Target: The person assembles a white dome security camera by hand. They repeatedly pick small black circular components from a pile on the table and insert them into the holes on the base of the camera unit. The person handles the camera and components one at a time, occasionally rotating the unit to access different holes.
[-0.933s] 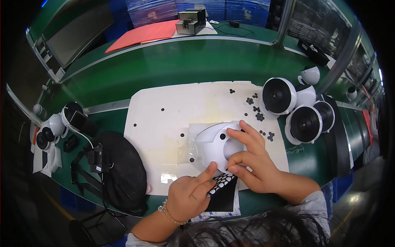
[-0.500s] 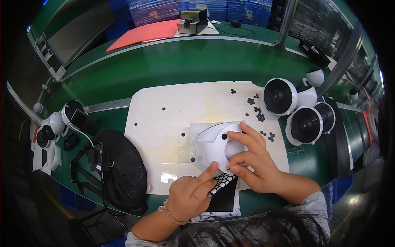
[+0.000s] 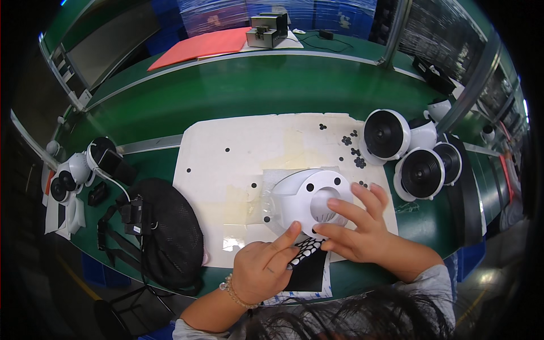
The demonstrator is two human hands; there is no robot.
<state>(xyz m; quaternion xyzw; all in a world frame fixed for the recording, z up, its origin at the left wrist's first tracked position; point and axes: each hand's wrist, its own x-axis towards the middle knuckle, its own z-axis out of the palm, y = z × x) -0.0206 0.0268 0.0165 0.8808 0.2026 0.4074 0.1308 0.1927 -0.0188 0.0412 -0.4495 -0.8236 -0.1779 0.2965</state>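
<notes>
Head view: a white dome-shaped camera housing (image 3: 310, 199) was seen lying on a white mat (image 3: 226, 164) w/ scattered small black dots, approx. at the mat's near-right part, on a green bench (image 3: 226, 90). The housing was covered by the right hand (image 3: 354, 226) from the right; fingers (image 3: 345, 208) were spread open and laid over its round grille, not closed round it. The left hand (image 3: 266, 266) was found just below the housing, index finger stretched out w/ its tip touching the housing's lower edge, other fingers curled in; a bead bracelet (image 3: 235, 292) was worn at that wrist. Whether anything was pinched at the fingertip couldn't be told. A black sheet of white round stickers (image 3: 309, 260) was lying under and between both hands, at the mat's near edge. The hands were close together, nearly touching.

More white camera units w/ black round faces (image 3: 405, 153) were grouped right of the mat, w/ small black pads (image 3: 354, 150) strewn just beside them. A black mesh bag (image 3: 170, 232) was lying left of the mat, w/ another white camera and cables (image 3: 79, 170) farther left. A red sheet (image 3: 198, 45) and a small metal fixture (image 3: 269, 29) were seen at the far side.
</notes>
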